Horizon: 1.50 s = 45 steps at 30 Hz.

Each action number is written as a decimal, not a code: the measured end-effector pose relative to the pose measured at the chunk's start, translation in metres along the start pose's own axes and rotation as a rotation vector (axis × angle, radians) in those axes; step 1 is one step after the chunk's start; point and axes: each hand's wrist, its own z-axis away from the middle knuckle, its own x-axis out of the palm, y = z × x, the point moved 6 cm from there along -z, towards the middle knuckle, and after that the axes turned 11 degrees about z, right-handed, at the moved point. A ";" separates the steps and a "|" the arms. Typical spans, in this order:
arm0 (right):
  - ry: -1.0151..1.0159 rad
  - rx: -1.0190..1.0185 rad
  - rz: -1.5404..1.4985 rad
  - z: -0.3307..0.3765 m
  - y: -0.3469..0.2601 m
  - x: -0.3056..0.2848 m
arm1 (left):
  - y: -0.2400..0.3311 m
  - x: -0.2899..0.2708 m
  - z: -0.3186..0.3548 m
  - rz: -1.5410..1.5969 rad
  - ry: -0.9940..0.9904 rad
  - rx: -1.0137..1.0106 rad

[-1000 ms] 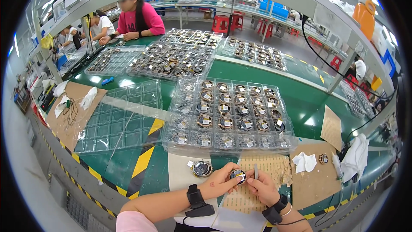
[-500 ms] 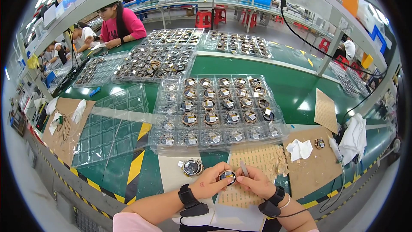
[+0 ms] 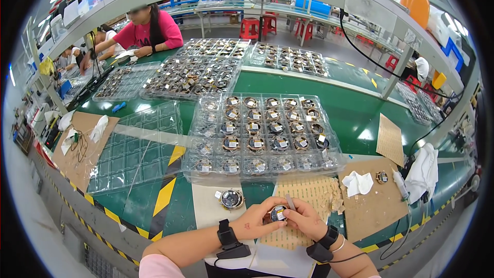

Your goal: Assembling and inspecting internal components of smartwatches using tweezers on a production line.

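My left hand [image 3: 253,222] is closed around a round watch-like module [image 3: 278,213] with a dark face and a small white label. My right hand [image 3: 309,221] is closed too, pinching a thin grey flat tool [image 3: 290,203] that points up and away; its thumb and fingers meet the module's right side. What kind of tool it is, I cannot tell. A second round module [image 3: 231,199] with a gold rim lies just left of my hands on a pale sheet. Under and beyond my hands is a yellowish sheet of adhesive pieces [image 3: 303,188], torn at its right.
A clear plastic tray [image 3: 337,144] of round modules stands ahead, with more filled trays [image 3: 154,90] behind. An unfilled clear tray [image 3: 134,144] lies left. On the right, a brown board [image 3: 370,216] bears a white cloth [image 3: 358,183] and one module [image 3: 381,177]. A co-worker [image 3: 154,28] sits far left.
My right hand has come closer to the module, its fingers now against it. The module has moved slightly right and is tilted differently. The view has shifted a little, and the co-worker's arm reaches out left.
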 end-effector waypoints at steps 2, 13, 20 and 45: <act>0.004 0.016 -0.020 0.001 0.004 -0.002 | -0.001 0.000 -0.001 0.004 0.002 -0.042; -0.029 -0.029 0.202 -0.005 0.011 -0.004 | 0.003 -0.003 0.001 -0.135 0.023 -0.162; -0.015 -0.079 0.077 -0.006 0.002 0.004 | 0.003 0.002 0.002 -0.145 0.012 -0.045; 0.012 -0.046 0.075 -0.006 0.002 0.003 | 0.005 0.003 -0.004 -0.129 0.000 -0.003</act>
